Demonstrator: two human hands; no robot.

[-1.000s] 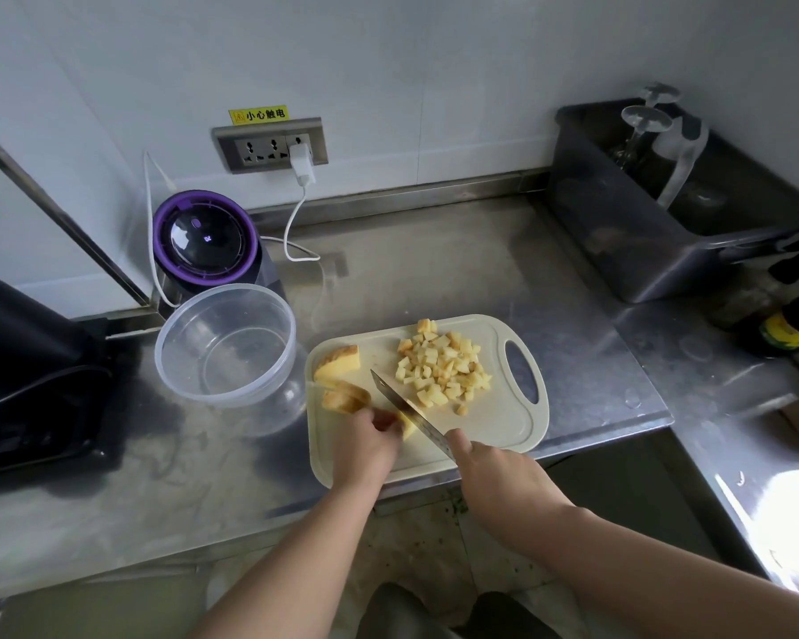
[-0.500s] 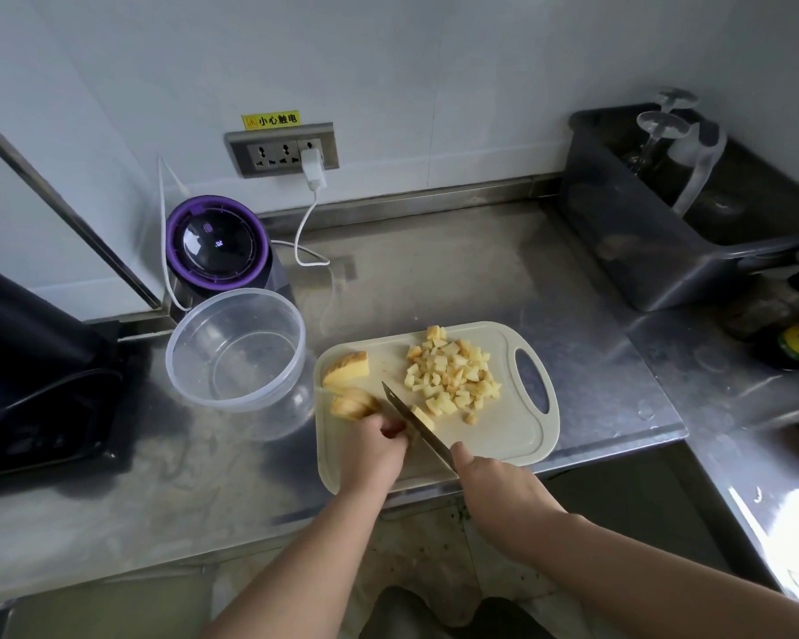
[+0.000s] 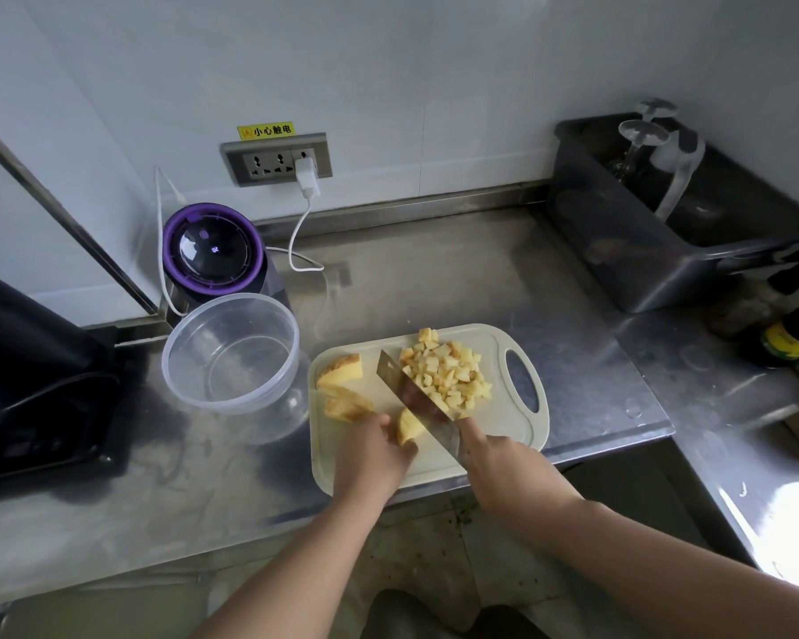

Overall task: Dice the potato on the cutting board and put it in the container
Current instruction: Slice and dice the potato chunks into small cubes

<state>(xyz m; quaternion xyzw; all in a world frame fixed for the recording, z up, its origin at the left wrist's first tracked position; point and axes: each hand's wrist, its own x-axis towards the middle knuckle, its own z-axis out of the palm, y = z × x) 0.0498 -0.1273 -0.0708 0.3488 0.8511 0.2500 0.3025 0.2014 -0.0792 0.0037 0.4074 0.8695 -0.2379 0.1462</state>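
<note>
A pale cutting board (image 3: 517, 426) lies at the counter's front edge. On its far right part sits a pile of potato dice (image 3: 450, 373). Two larger potato chunks (image 3: 342, 368) lie on its left side. My left hand (image 3: 370, 447) holds a potato piece (image 3: 409, 426) down on the board. My right hand (image 3: 499, 463) grips the handle of a knife (image 3: 411, 394), whose blade slants up to the left, just right of the held piece and against the dice pile. The clear round container (image 3: 231, 350) stands empty just left of the board.
A purple-rimmed appliance (image 3: 213, 249) stands behind the container, its white cable running to the wall socket (image 3: 277, 159). A dark machine (image 3: 28, 375) fills the left. A grey bin (image 3: 665, 232) with glassware sits at the back right, and bottles (image 3: 794, 334) stand at the right.
The knife blade has tipped to show its flat side and now lies against the dice pile. My left hand still holds the potato piece. The camera view has shifted slightly.
</note>
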